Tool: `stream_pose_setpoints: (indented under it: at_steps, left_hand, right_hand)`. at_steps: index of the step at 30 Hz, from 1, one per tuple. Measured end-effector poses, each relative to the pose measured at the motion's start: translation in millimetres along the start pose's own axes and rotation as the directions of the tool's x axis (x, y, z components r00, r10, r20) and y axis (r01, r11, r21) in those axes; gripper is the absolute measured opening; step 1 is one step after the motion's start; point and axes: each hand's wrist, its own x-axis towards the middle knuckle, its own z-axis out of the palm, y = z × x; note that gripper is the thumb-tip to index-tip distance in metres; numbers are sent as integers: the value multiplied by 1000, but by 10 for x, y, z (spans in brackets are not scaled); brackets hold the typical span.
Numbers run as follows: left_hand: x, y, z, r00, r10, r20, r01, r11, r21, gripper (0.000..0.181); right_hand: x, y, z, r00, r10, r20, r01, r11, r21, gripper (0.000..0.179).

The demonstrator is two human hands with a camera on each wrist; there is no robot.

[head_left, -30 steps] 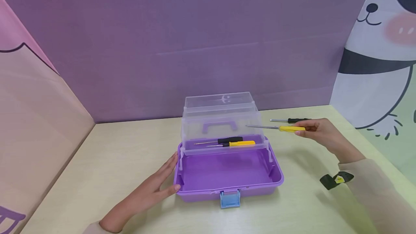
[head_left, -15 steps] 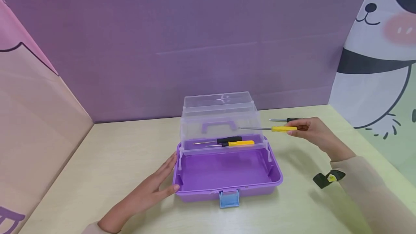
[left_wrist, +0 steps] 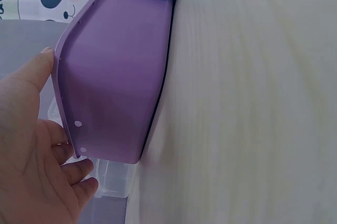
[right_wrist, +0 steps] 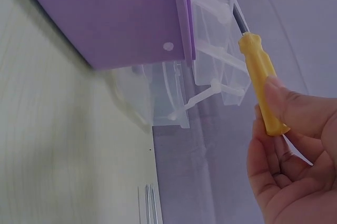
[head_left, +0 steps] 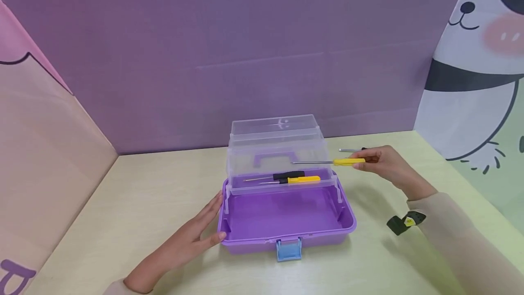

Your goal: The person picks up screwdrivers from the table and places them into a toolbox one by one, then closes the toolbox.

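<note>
A purple toolbox (head_left: 245, 246) with a blue latch (head_left: 289, 249) stands open, its clear lid tipped back. My left hand (head_left: 190, 240) touches the box's left side, fingers extended and thumb near the front corner. My right hand (head_left: 380, 165) pinches a yellow-handled screwdriver (right_wrist: 259, 71) by its handle end between thumb and fingers. The shaft points left, raised over the right part of the clear tray (head_left: 245, 191). A black screwdriver (head_left: 289, 175) and a smaller yellow-and-black screwdriver (head_left: 304, 180) lie in that tray. The purple bottom compartment below holds nothing visible.
Behind my right hand another screwdriver (head_left: 350, 150) lies on the table, its handle mostly hidden. Several thin metal shafts (right_wrist: 150, 205) show on the table in the right wrist view. A purple backdrop (head_left: 262, 58) rises behind the box.
My right hand has moved left with the yellow screwdriver, bringing its shaft farther over the toolbox. My left hand stays against the box.
</note>
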Motion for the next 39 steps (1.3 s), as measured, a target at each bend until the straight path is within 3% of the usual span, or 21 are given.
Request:
stream_pose_setpoints:
  at_steps: [20,39]
  left_hand:
    - [29,-3,-2,1000,18,9,-18,1000,9,75]
    - [25,14,2,999,31,7,-31,999,8,75]
  right_hand:
    - [72,-88,70,1000,9,27,-8,1000,-29,33]
    - [105,-155,122,998,-47,52,47,999,-15,27]
